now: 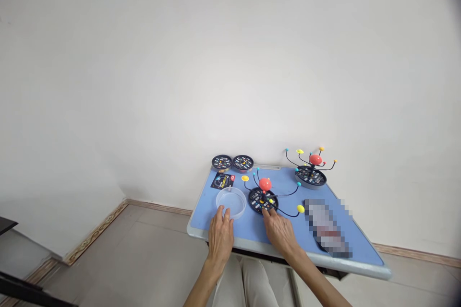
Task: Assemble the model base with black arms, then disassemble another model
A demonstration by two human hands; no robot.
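Observation:
On the blue table [248, 231] stands a planet model with a red ball [265, 184], curved black arms and small coloured balls, on a round black base [256, 200]. My right hand [280, 231] touches the front edge of that base, its fingertips partly hidden against it. Left of the model lies a clear round plastic dish [231, 203]. At the dish's near rim is my left hand [221, 234], fingers a little apart, holding nothing. Behind the dish lies a black printed card [222, 181].
A second planet model [310, 177] stands at the back right. Two round containers with black printed tops [222, 162] [243, 163] sit at the back left. A blurred-out dark-edged object [326, 228] lies on the right. The white wall [230, 81] rises behind the table.

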